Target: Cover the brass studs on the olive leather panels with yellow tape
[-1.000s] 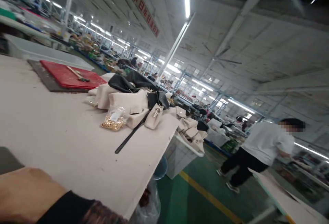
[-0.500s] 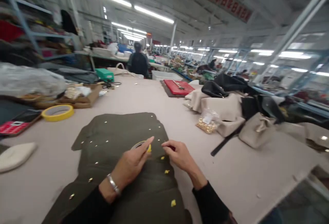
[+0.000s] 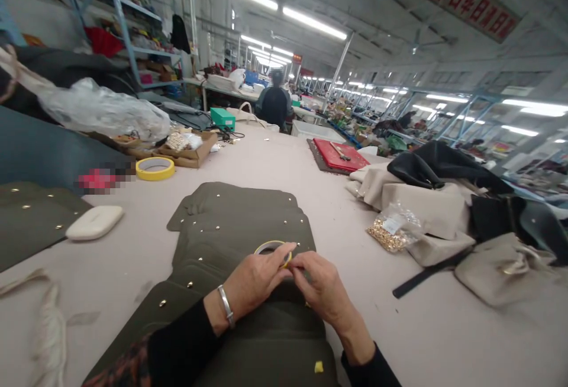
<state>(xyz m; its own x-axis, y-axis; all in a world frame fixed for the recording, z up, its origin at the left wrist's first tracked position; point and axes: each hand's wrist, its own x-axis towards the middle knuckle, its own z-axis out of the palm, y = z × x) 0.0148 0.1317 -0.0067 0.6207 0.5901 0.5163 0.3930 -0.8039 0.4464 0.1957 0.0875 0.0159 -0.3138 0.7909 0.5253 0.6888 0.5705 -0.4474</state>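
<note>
My left hand [image 3: 254, 283] is closed around a roll of yellow tape [image 3: 268, 244], which it holds over a stack of dark olive panels [image 3: 248, 202]. Fingers of my right hand [image 3: 323, 285] are pinched at the roll's near right edge, against the left fingertips. They appear to be on the tape's end, though the fingers hide most of it. Small shiny metal studs [image 3: 190, 284] dot the top panel. A scrap of yellow tape [image 3: 318, 367] sticks near the panel's lower right edge.
At the left lie another yellow tape roll [image 3: 155, 169], a cream rounded case [image 3: 94, 223] and more studded panels [image 3: 33, 215]. To the right are a bag of gold-coloured hardware [image 3: 390, 233] and beige bag pieces [image 3: 426, 203]. A hammer rests on a red stack [image 3: 341, 155]. A person [image 3: 274, 106] sits farther back.
My right hand has come in to meet the left at the tape roll; before, they were apart. The view has swung left, so the scene sits farther right.
</note>
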